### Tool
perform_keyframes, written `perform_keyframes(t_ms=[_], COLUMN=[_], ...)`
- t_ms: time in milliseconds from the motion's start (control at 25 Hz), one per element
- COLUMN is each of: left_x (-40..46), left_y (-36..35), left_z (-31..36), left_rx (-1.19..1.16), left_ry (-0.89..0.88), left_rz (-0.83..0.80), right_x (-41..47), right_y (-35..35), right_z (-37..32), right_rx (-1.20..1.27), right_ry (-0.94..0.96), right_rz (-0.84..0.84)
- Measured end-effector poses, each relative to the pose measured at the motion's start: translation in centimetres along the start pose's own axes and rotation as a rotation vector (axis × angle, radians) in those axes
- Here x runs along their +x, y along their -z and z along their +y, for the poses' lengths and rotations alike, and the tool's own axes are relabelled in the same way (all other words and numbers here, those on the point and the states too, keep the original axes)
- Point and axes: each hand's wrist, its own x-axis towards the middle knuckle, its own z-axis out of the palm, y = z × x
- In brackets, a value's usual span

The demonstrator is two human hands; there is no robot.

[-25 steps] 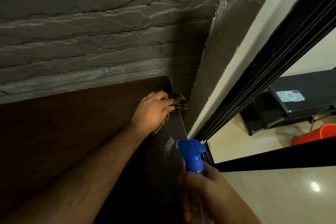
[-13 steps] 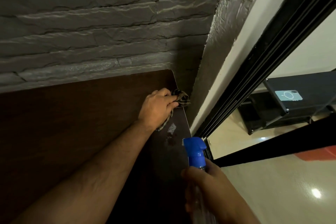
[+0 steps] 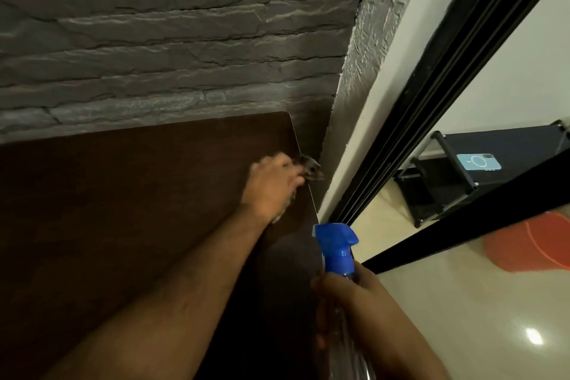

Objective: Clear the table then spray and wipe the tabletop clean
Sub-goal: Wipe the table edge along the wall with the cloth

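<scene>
Checked cloth (image 3: 310,170) is gripped by left hand (image 3: 271,188) at far-right edge of dark surface (image 3: 138,194); spray bottle (image 3: 337,251) is clasped w/ right hand (image 3: 354,302) fingers curled round it.

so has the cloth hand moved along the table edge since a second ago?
Cannot tell: left hand holds the cloth by the tabletop corner, as before; the camera shifted.

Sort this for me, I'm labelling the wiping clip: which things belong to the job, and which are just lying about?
Part of the job:
tabletop
cloth, gripped by the left hand
spray bottle, held in the right hand

Just lying about:
phone on the black rack
orange object on the floor
</scene>
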Motion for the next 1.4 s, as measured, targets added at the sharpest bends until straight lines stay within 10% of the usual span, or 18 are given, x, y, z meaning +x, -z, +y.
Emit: perform_keyframes(t_ms=[160,360,560,760,1400], left_x=[-7.7,-0.3,-9.5,-0.7,-9.4], left_y=[0.1,1.3,-0.5,1.1,-1.6], left_z=[-2.9,-1.7,-1.3,-3.4,3.0], left_rx=[-0.027,0.012,-0.113,-0.024,-0.042], left_ry=[-0.297,0.102,-0.356,0.05,0.036], left_rz=[-0.015,0.021,-0.098,0.076,0.104], right_x=[-0.8,-0.9,-0.8,-0.9,-7.3], right_y=[0.2,0.4,0.4,0.1,2.7], right_z=[0.2,1.0,1.2,2.4,8.1], right_rx=[0.054,0.051,0.111,0.089,-0.082], right_ry=[-0.02,0.01,0.002,-0.067,-0.167], right_rz=[-0.021,0.011,0.057,0.037,-0.035])
